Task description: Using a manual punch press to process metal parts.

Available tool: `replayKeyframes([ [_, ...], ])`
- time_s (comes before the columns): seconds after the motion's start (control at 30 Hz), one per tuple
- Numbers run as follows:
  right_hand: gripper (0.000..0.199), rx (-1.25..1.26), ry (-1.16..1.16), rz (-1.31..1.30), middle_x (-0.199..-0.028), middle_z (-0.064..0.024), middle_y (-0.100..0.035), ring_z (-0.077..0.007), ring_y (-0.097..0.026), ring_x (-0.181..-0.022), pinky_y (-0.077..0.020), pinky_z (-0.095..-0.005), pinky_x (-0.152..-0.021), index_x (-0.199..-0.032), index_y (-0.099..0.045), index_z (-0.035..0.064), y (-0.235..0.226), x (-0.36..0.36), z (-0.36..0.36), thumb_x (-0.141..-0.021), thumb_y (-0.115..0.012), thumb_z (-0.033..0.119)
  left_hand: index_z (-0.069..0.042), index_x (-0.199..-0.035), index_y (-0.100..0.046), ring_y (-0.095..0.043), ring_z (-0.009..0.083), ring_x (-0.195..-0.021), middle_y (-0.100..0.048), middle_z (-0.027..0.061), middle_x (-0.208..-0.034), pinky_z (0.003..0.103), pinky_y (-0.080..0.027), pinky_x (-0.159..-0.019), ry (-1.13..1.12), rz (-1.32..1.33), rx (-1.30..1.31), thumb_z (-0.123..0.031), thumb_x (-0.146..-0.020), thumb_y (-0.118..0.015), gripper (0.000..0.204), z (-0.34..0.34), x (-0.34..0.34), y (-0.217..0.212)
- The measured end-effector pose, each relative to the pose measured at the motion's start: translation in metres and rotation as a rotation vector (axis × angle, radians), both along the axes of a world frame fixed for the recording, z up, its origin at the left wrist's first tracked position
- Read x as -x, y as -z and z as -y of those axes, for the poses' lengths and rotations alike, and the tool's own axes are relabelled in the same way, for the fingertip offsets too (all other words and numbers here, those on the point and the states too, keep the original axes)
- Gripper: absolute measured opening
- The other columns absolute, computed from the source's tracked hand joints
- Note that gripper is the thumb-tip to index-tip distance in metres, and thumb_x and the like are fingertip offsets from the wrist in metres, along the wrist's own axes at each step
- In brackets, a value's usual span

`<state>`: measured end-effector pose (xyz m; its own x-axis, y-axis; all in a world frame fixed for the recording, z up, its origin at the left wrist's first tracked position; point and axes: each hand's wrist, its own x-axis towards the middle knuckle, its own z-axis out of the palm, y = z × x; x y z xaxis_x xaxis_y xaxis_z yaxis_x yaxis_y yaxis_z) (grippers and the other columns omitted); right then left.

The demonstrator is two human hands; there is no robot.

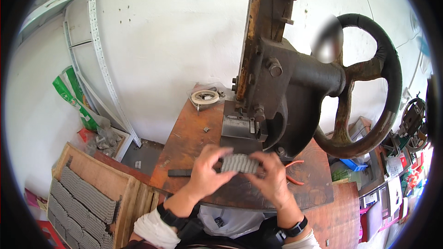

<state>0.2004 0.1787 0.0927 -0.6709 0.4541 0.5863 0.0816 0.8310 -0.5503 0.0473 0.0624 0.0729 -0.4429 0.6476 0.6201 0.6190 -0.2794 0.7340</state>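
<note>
Between my two hands is a grey stack of small, thin ridged pieces (239, 163), held just above the front part of the wooden bench. My left hand (207, 170) closes on its left end with thumb and fingers. At the right end my right hand (272, 177) pinches it the same way. Just beyond the hands stands a dark hand press (295, 87) with a metal die block (240, 127) at its base. A dark flat bar (179, 173) lies left of my left hand. Orange-handled pliers (295, 181) rest beside my right hand, partly hidden.
A large handwheel (392, 78) juts out at the press's right. A wooden tray (130, 203) with rows of similar grey pieces sits at lower left. A tape roll (205, 97) lies on the bench (182, 131) at the back. A white plastic bag (240, 223) hangs below the front edge.
</note>
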Motion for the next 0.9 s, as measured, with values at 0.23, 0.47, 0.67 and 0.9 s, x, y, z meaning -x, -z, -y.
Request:
replayKeyframes([
  [0.23, 0.041, -0.151, 0.287, 0.053, -0.082, -0.0135, -0.066, -0.0310, -0.064, -0.070, -0.0512, -0.0362, -0.062, -0.104, -0.060, 0.0023, -0.009, 0.061, -0.044, -0.067, -0.076, 0.009, -0.005, -0.101, -0.068, -0.058, 0.0279, -0.095, -0.059, 0.0129, -0.103, 0.035, -0.047, -0.084, -0.077, 0.066, -0.081, -0.010, -0.059, -0.081, 0.044, -0.081, 0.060, 0.018],
  [0.47, 0.020, -0.605, 0.522, 0.141, -0.085, -0.0075, -0.059, -0.0244, -0.063, -0.064, -0.0503, -0.0369, -0.051, -0.089, -0.058, 0.0083, 0.000, 0.070, -0.041, -0.073, -0.067, 0.014, -0.009, -0.101, -0.069, -0.046, 0.0340, -0.114, -0.055, 0.0130, -0.119, 0.042, -0.037, -0.097, -0.330, -0.411, -0.001, -0.023, -0.061, -0.081, 0.044, -0.098, 0.076, 0.009],
  [0.67, 0.011, -0.593, 0.605, 0.140, -0.081, -0.0066, -0.057, -0.0240, -0.062, -0.061, -0.0497, -0.0354, -0.050, -0.079, -0.058, 0.0097, 0.008, 0.069, -0.053, -0.075, -0.066, 0.016, 0.004, -0.115, -0.056, -0.051, 0.0404, -0.111, -0.053, 0.0207, -0.123, 0.043, -0.043, -0.091, -0.053, -0.082, 0.330, -0.030, -0.073, -0.075, 0.057, -0.012, 0.070, 0.007],
  [0.9, 0.014, -0.458, 0.255, -0.208, -0.083, -0.0077, -0.059, -0.0261, -0.063, -0.065, -0.0498, -0.0350, -0.054, -0.082, -0.062, 0.0080, 0.009, 0.047, -0.035, -0.073, -0.072, 0.009, 0.003, -0.104, -0.060, -0.051, 0.0385, -0.108, -0.058, 0.0180, -0.111, 0.043, -0.043, -0.089, -0.241, -0.306, 0.404, -0.021, -0.073, -0.073, 0.041, 0.083, 0.051, 0.072],
])
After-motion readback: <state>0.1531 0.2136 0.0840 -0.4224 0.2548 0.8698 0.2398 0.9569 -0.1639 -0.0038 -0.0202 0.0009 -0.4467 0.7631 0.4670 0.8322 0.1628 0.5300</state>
